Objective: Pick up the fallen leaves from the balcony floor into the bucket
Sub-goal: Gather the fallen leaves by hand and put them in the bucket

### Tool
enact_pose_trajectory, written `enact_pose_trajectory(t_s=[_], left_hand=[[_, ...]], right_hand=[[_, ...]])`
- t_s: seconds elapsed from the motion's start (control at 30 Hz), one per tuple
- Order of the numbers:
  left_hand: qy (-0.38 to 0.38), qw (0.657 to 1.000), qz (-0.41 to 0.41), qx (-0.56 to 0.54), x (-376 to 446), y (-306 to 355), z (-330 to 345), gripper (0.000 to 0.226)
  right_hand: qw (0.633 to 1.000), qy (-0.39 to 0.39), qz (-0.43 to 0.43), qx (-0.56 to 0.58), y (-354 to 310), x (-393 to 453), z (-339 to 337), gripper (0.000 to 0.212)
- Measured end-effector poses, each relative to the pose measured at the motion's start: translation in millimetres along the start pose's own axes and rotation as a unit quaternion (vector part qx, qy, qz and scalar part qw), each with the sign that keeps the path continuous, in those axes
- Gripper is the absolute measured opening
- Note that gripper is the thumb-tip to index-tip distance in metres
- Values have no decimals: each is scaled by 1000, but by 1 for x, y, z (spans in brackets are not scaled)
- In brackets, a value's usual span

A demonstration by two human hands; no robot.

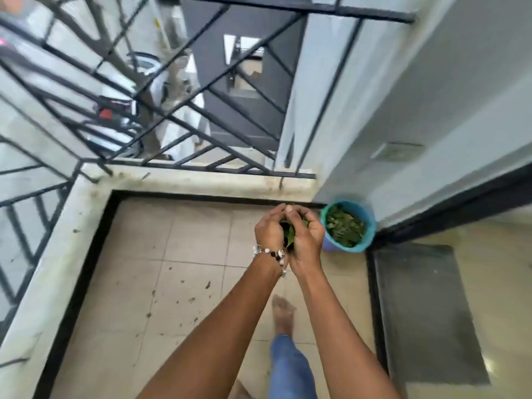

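My left hand point(269, 230) and my right hand point(306, 236) are cupped together above the floor, fingers curled round a bunch of green leaves point(289, 234) that shows in the gap between the palms. A beaded bracelet hangs on my left wrist. Just right of my hands, in the balcony's far right corner, stands a blue bucket point(370, 223). Green and brown leaves point(345, 226) fill much of it. Small leaf crumbs point(207, 285) dot the beige tiles below my left forearm.
A black metal railing point(184, 165) on a concrete kerb point(201, 180) closes the far and left sides. A grey wall point(431, 110) and a dark door threshold point(417, 312) lie to the right. My bare foot point(283, 313) stands on the tiles under my arms.
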State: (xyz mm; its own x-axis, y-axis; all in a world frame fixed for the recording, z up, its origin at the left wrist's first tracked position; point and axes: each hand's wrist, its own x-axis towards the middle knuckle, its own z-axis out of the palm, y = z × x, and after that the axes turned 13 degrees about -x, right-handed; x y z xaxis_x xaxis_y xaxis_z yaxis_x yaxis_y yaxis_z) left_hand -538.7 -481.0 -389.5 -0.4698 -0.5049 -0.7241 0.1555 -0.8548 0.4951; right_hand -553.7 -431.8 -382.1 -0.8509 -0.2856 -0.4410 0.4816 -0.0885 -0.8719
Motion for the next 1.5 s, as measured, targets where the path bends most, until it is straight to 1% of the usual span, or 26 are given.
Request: enact_pose_trajectory(t_s=[0.13, 0.27, 0.37, 0.43, 0.53, 0.63, 0.67, 0.77, 0.8, 0.9, 1.0, 1.07, 1.13, 1.17, 1.27, 1.37, 1.5], left_hand=[[-29, 996, -59, 57, 0, -68, 59, 18], [-15, 987, -142, 69, 36, -141, 102, 16], [15, 981, -173, 83, 92, -208, 135, 24], [23, 977, -197, 82, 130, -241, 149, 20], [17, 972, -222, 70, 201, -302, 160, 32], [27, 971, -225, 71, 255, -339, 162, 47], [33, 971, -223, 82, 268, -346, 163, 52], [25, 965, -238, 110, 303, -363, 159, 69], [26, 963, -242, 119, 310, -366, 157, 68], [35, 957, -248, 145, 312, -364, 153, 52], [34, 953, -231, 192, 295, -353, 156, 44], [32, 949, -223, 220, 280, -338, 155, 48], [35, 944, -211, 253, 265, -323, 150, 52], [37, 941, -199, 270, 256, -315, 146, 50], [33, 944, -168, 283, 219, -277, 130, 37], [28, 955, -136, 261, 164, -216, 109, 25], [41, 970, -46, 234, 84, -132, 61, 11]], right_hand=[[991, 101, 30, 79, -23, 31, -77, 8], [973, 179, 83, 120, -17, 87, -149, 5], [961, 215, 113, 129, 8, 162, -208, 6], [955, 233, 136, 123, 27, 208, -237, 15], [946, 254, 162, 120, 71, 286, -282, 30], [939, 272, 183, 104, 109, 345, -314, 29], [942, 264, 187, 92, 120, 360, -321, 31], [949, 225, 218, 37, 153, 394, -346, 50], [951, 213, 224, 22, 162, 401, -354, 48], [949, 207, 231, -56, 162, 403, -365, 30], [930, 228, 239, -163, 144, 393, -366, 27], [922, 228, 236, -204, 129, 383, -360, 26], [925, 219, 209, -231, 111, 367, -347, 25], [926, 212, 197, -244, 104, 357, -339, 23], [936, 173, 164, -260, 80, 318, -304, 18], [944, 107, 129, -285, 49, 263, -252, 18], [942, 7, 62, -328, 9, 178, -176, 18]])
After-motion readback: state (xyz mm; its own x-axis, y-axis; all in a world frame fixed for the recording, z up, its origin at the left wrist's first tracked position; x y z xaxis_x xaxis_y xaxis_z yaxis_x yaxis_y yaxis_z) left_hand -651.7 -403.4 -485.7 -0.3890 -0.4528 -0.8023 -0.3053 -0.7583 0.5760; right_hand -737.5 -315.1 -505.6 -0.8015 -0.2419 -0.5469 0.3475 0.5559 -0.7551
